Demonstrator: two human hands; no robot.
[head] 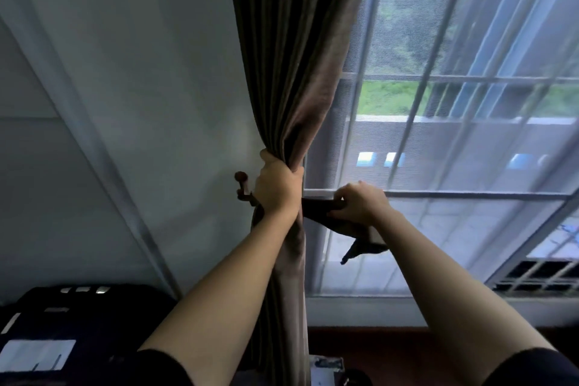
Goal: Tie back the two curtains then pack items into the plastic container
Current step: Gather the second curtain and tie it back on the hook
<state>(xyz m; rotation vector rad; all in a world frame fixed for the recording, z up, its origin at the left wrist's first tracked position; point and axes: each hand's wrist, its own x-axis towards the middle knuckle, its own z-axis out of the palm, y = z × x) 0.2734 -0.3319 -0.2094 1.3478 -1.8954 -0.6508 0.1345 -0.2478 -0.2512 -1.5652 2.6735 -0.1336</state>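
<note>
Pale wall takes up everything left of the curtain, and a tall barred window with a fine mesh takes up everything right of it, with greenery blurred beyond the glass. Between them the brown curtain hangs in deep folds, wide at the top and gathered into a narrow bunch lower down. Low and well to the left of the curtain sits a dark case with pale labels on its top.

Two bare forearms in black sleeves reach up toward the curtain. The left hand is clenched round the gathered bunch, with the cloth running through the fist and the fingers wrapped across its front. The right hand, just right of the curtain, pinches a dark tieback band between curled fingers and thumb. The band stretches taut from behind the curtain to that grip, and its loose end droops below the right wrist to a narrow tip.

Just left of the curtain, a small reddish-brown knobbed hook stands out from the wall, touching the back of the left hand and partly hidden by it.
</note>
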